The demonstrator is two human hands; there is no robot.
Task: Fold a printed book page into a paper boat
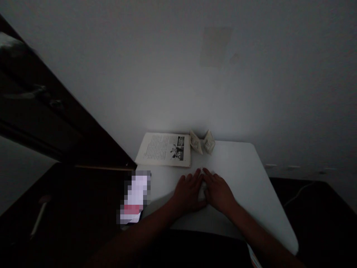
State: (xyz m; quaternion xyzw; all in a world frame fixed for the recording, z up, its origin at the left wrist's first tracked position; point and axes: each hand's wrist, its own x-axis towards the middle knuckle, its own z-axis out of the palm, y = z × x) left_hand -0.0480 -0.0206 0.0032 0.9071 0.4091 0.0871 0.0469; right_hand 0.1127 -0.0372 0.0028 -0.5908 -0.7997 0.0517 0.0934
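On the white tabletop, my left hand [189, 191] and my right hand [219, 191] meet over a small piece of folded paper [203, 185]. The fingertips of both hands press together on its far end, and my thumbs lie at its near side. Most of the paper is hidden under my fingers, so its exact shape is hard to make out in the dim light. Just beyond my hands stands a folded paper piece [209, 143] with print on it, its two pointed parts spread open. To its left lies an open book [161, 150] with text and dark pictures.
A lit phone [135, 197], blurred out, is by the left edge of the white table [245, 175]. Behind the table rises a pale wall [167, 74]. A dark door [50, 100] with a handle stands at left. A cable [299, 191] runs at right.
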